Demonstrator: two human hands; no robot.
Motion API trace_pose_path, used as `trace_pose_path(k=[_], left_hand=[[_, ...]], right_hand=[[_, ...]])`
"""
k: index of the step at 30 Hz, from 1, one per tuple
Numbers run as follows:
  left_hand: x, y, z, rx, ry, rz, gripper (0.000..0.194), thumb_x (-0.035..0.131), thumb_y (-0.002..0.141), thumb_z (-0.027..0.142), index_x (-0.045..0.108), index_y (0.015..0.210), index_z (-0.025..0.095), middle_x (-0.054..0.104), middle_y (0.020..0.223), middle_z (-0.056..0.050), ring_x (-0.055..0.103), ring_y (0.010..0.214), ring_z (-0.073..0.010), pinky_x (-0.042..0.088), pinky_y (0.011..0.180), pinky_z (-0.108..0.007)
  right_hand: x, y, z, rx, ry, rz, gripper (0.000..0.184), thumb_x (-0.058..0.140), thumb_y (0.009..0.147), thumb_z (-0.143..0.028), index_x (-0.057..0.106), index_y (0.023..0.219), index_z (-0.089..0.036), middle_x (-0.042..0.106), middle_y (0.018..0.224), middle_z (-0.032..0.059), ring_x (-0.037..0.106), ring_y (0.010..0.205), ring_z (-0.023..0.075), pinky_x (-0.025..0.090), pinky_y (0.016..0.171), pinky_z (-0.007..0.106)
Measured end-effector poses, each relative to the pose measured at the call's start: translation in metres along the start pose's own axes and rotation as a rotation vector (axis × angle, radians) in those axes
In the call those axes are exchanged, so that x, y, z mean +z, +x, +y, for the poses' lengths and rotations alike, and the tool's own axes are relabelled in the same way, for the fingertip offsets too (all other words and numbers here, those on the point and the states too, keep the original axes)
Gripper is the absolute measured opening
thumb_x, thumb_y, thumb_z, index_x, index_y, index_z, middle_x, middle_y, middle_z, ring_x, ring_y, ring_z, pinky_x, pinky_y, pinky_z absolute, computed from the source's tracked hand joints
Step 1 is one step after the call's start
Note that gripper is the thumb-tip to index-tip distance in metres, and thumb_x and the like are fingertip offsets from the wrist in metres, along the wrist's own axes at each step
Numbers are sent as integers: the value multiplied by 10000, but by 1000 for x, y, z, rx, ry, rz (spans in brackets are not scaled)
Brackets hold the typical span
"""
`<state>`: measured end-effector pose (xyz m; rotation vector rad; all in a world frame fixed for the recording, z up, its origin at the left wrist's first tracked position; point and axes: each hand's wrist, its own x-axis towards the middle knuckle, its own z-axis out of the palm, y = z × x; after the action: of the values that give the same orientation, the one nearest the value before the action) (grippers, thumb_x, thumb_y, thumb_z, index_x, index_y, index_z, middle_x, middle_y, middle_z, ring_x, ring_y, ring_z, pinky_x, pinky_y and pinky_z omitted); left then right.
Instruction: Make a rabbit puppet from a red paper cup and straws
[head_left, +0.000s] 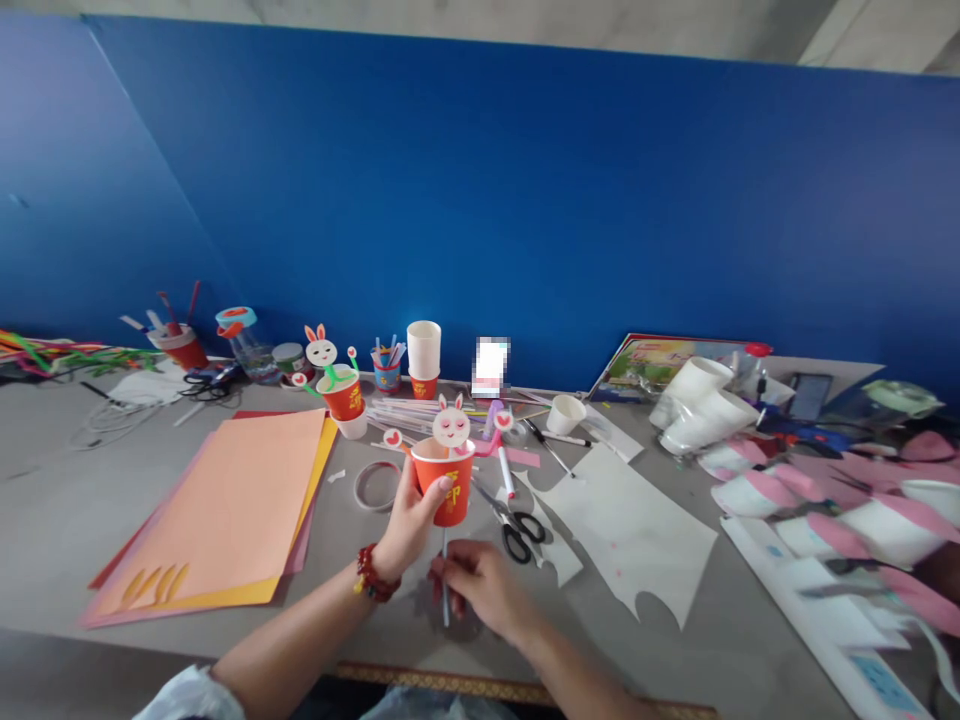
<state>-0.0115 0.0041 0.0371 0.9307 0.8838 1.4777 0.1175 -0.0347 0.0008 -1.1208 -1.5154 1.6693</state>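
Note:
My left hand (412, 520) is wrapped around a red paper cup (448, 500) with gold characters, held upright above the table. A white paper bunny head (452, 426) with pink ears rises from the cup's mouth, between two round paws with red hearts. Out of the cup's underside comes a thin pale straw (445, 590), pinched by the fingers of my right hand (484, 585). Black-handled scissors (517, 530) lie just right of the cup, beside a white paper offcut (555, 550). A roll of tape (377, 486) rests to the left.
Coloured paper sheets (240, 490) are stacked at left. A similar bunny cup (343, 395) stands behind, near stacked white cups (424, 350). A cut white sheet (637, 530) lies right of the scissors; pink-wrapped white cups (817, 535) crowd the right side. A blue panel (480, 200) closes the back.

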Motion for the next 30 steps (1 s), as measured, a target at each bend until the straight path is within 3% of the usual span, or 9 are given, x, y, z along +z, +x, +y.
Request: trace_pose_path(k=[4,7,11,15,18,21,24,27,30], left_hand=[[-3,0,-2,16,-4,-11,552,728,790,417,509,1261,228,676,1064,-62,668,838,-183,566,734,-302],[-5,-4,-6,9,50,-40,546,733,787,408,529,1255,215,674,1118,-82,661,913,-199,555,783,-302],[-10,-8,-9,52,80,-126,595,751,772,396,513,1284,205,658,1194,-107,639,1033,-240,531,892,-349],[-12,-10,-8,102,94,-237,627,781,742,392,517,1277,201,633,1233,-114,605,1108,-271,492,963,-378],[-11,-12,-7,85,119,-337,634,782,743,385,511,1285,198,614,1240,-117,598,1104,-276,488,960,-381],[-11,-12,-8,34,130,-420,659,790,736,374,495,1299,199,603,1230,-114,598,1085,-270,494,937,-371],[-12,-12,-8,7,135,-452,664,806,717,371,504,1281,194,597,1207,-109,600,1059,-261,502,914,-360],[-12,-12,-8,-5,107,-458,658,802,721,369,507,1285,204,595,1211,-106,604,1053,-256,508,902,-355],[-10,-13,-6,-24,82,-444,654,806,712,384,526,1273,199,620,1180,-109,617,1036,-260,516,894,-365]], right_hand=[[3,-5,3,12,-5,12,466,603,846,-618,601,688,-180,637,589,-8,487,421,87,391,435,201],[-6,-5,-1,-39,-115,17,385,618,868,-531,641,711,-181,635,608,-2,514,469,101,405,464,212],[-45,-4,-19,-98,-252,-8,207,744,770,-388,721,873,-210,653,704,-3,564,600,129,432,538,223],[-95,3,-53,-136,-35,206,333,667,825,-508,706,956,-205,654,801,20,524,568,114,431,523,241],[-113,12,-80,-245,92,110,396,725,772,-527,682,1006,-210,635,828,20,516,562,108,431,524,249],[-108,19,-99,-193,100,-7,444,837,662,-456,674,999,-217,640,753,6,527,574,124,398,503,239],[-95,22,-112,-191,39,-64,339,835,671,-443,671,834,-194,639,660,7,559,572,151,430,544,273],[-84,22,-118,-235,-3,-11,305,790,735,-441,636,751,-179,616,614,1,550,548,144,422,530,268],[-80,23,-117,-255,-11,59,319,792,733,-434,653,797,-154,620,651,-1,546,570,131,414,531,247]])
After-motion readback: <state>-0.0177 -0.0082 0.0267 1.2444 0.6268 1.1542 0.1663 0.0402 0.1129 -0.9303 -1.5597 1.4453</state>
